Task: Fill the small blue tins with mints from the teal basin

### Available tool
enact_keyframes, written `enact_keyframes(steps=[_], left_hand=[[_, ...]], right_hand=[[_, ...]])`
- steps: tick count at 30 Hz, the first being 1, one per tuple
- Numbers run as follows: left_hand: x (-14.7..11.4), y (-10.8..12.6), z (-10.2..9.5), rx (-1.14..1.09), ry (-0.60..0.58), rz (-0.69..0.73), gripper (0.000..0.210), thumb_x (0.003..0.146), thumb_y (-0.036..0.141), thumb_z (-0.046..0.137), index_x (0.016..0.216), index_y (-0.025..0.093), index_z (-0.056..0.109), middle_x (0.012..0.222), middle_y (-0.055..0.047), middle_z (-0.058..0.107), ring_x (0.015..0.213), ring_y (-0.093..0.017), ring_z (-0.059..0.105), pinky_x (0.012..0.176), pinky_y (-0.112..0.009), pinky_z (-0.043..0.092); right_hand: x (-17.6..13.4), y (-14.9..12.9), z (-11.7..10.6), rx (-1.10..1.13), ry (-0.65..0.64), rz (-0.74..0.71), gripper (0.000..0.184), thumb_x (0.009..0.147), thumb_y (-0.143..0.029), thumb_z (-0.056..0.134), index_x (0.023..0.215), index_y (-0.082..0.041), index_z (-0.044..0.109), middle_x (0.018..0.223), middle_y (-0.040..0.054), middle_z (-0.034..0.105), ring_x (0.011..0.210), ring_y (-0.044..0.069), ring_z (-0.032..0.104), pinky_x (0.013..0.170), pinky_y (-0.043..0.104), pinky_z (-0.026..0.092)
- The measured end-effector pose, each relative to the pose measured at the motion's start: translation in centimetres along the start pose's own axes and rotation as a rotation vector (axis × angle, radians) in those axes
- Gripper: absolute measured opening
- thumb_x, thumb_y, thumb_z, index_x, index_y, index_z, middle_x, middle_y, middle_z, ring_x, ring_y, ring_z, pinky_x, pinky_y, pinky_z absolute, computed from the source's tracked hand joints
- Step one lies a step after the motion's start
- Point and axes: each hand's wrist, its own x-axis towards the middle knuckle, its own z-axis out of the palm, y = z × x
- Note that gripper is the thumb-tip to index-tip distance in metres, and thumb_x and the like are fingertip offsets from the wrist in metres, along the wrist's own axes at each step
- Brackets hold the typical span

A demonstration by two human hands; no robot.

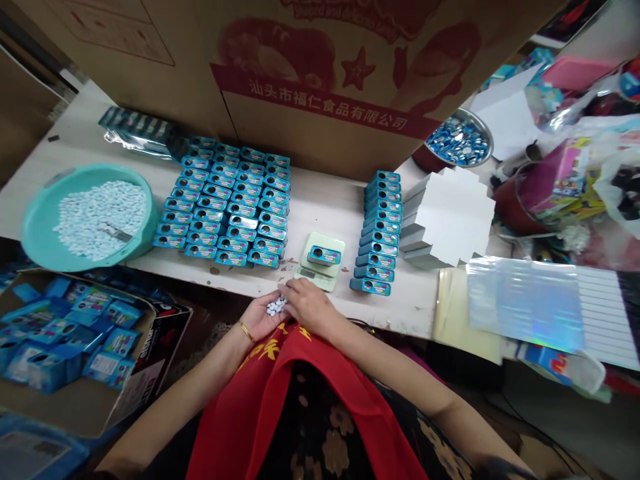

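Observation:
My left hand (261,319) is cupped, palm up, around a small heap of white candies (277,306). Over its palm my right hand (311,305) bends its fingers down, touching the heap; whether anything is pinched in them is hidden. Just beyond my hands, on the table's front edge, sits a pale green kitchen scale (321,272). A blue tin box (324,255) with a dark round opening lies on its plate. To the left a turquoise basin (37,223) holds many more of the white candies (100,217), with a metal scoop (116,231) among them.
Rows of blue tin boxes (220,213) stand left of the scale, one column (379,230) to its right. A large carton (320,80) walls the back. White card stacks (450,217), a bowl (487,127) of shiny lids and holographic sheets (525,303) lie right. An open carton (80,400) sits lower left.

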Motion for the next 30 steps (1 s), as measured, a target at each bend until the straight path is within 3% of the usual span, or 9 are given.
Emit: enact_keyframes(steps=[5, 13, 19, 24, 30], left_hand=[[-0.3, -0.9, -0.3, 0.105, -0.067, -0.025, 0.026, 0.069, -0.001, 0.044, 0.088, 0.007, 0.06, 0.081, -0.01, 0.064, 0.078, -0.018, 0.061, 0.073, -0.031, 0.047], [-0.7, -1.3, -0.2, 0.199, -0.172, -0.037, 0.029, 0.062, -0.005, 0.045, 0.082, 0.008, 0.061, 0.077, -0.008, 0.063, 0.073, -0.016, 0.059, 0.073, -0.029, 0.045], [-0.6, -1.5, 0.7, 0.214, -0.159, -0.017, 0.029, 0.06, -0.007, 0.046, 0.08, 0.008, 0.061, 0.075, -0.007, 0.062, 0.071, -0.015, 0.059, 0.072, -0.028, 0.045], [0.8, -1.0, 3.0, 0.291, -0.158, 0.053, 0.024, 0.059, -0.008, 0.046, 0.07, 0.008, 0.06, 0.068, -0.006, 0.06, 0.066, -0.013, 0.057, 0.067, -0.025, 0.045], [3.5, 0.8, 6.3, 0.242, -0.223, 0.052, 0.039, 0.061, -0.008, 0.042, 0.093, 0.007, 0.06, 0.085, -0.01, 0.063, 0.083, -0.016, 0.059, 0.082, -0.03, 0.044]], right_hand=[[-1.0, -1.5, 1.7, 0.171, -0.129, 0.05, 0.024, 0.083, -0.018, 0.044, 0.106, -0.019, 0.051, 0.093, 0.0054, 0.054, 0.087, 0.016, 0.047, 0.073, 0.027, 0.04], [-1.5, -0.9, 1.9, 0.22, -0.144, 0.056, 0.017, 0.084, -0.019, 0.043, 0.098, -0.016, 0.052, 0.089, 0.0047, 0.051, 0.083, 0.013, 0.049, 0.07, 0.024, 0.04], [-1.7, -0.6, 2.2, 0.165, -0.063, 0.06, 0.014, 0.085, -0.02, 0.042, 0.094, -0.016, 0.052, 0.091, 0.0061, 0.05, 0.082, 0.014, 0.048, 0.067, 0.023, 0.041], [-1.0, 1.1, 1.5, 0.094, 0.051, 0.031, 0.016, 0.085, -0.019, 0.04, 0.094, -0.016, 0.053, 0.088, 0.0068, 0.053, 0.084, 0.016, 0.048, 0.071, 0.025, 0.042], [0.1, 4.7, -0.6, 0.226, 0.327, 0.186, 0.02, 0.082, -0.016, 0.04, 0.095, -0.017, 0.054, 0.088, 0.0055, 0.057, 0.085, 0.014, 0.052, 0.076, 0.025, 0.042]])
